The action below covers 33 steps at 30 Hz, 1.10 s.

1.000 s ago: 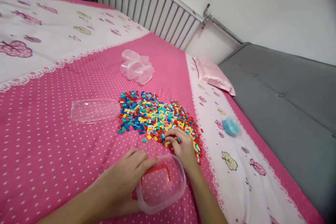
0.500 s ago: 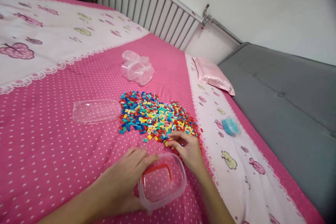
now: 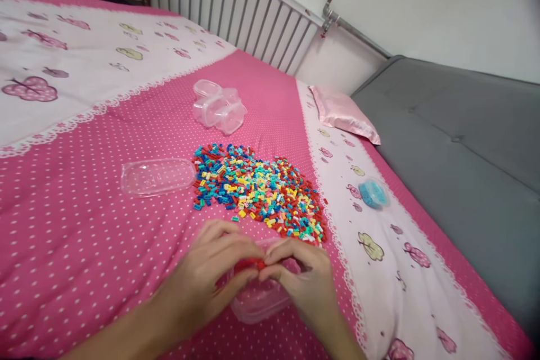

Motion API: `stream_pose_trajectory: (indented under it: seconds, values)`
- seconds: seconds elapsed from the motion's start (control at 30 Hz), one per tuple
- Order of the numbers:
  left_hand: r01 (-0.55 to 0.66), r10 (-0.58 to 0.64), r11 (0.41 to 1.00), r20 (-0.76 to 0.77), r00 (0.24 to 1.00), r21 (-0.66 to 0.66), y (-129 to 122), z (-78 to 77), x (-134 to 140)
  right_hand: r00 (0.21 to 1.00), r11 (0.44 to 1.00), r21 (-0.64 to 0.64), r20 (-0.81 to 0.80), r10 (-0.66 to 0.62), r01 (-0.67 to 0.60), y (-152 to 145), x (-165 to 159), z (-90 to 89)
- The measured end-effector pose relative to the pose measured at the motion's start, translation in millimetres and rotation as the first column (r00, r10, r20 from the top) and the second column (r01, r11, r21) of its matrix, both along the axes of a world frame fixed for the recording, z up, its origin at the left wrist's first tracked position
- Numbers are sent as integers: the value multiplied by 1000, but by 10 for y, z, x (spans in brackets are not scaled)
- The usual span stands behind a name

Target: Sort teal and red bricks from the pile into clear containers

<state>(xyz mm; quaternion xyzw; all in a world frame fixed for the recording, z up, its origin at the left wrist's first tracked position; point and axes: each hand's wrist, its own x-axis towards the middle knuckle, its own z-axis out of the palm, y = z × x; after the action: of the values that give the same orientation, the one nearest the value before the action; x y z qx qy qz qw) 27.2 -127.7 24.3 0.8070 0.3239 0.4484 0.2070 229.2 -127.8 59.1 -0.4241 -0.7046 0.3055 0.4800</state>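
My left hand (image 3: 206, 270) is closed, with thumb and fingers gripping a short strip of joined red toy bricks (image 3: 247, 264). At the strip's right end, my right hand (image 3: 310, 275) pinches a small red piece between thumb and forefinger. The fingertips of both hands nearly meet there and hide part of the bricks. Beneath the hands a clear plastic container (image 3: 255, 314) rests on the pink dotted bedspread, partly covered by them. Just beyond lies a wide pile of small multicoloured toy bricks (image 3: 257, 185).
A clear lid or shallow tray (image 3: 158, 178) lies left of the pile. Several clear containers (image 3: 219, 109) are grouped behind it. To the right stand a small container with blue contents (image 3: 373, 194), a pink pillow (image 3: 343, 112) and a grey padded headboard (image 3: 455, 124).
My left hand has let go of the container and now grips the red brick strip. My right hand has come back from the pile to the strip's end with a red piece.
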Motion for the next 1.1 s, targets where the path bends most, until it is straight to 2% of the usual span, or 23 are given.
stream_pose_trajectory:
  seconds: [0.13,0.3,0.5,0.6,0.7,0.8,0.87,0.97,1.1]
  values:
    - [-11,9,1000,56,998,30,-44,53,38,999,1000,9,-44,22,-21,-31,-2,19]
    - [-38,38,999,52,998,-8,-69,46,19,998,999,-21,37,49,-48,-72,19,72]
    - [-68,68,997,14,998,-21,-71,177,47,994,995,81,89,-56,49,-199,-83,63]
    - [-65,65,998,45,997,1,-73,201,65,992,995,91,111,-61,51,-214,-82,85]
    - [-59,59,998,58,997,2,-75,182,61,990,997,60,130,-54,46,-151,39,162]
    - [-34,35,999,38,999,-24,-68,183,27,981,987,44,113,-160,156,-52,235,266]
    - [26,-27,999,-16,1000,-46,-36,216,10,964,970,49,115,-241,237,5,356,321]
    - [150,-153,988,-169,974,-32,84,283,62,949,957,73,127,-287,280,61,477,359]
    - [239,-198,970,-429,881,44,304,312,354,951,958,64,125,-284,278,94,547,363]
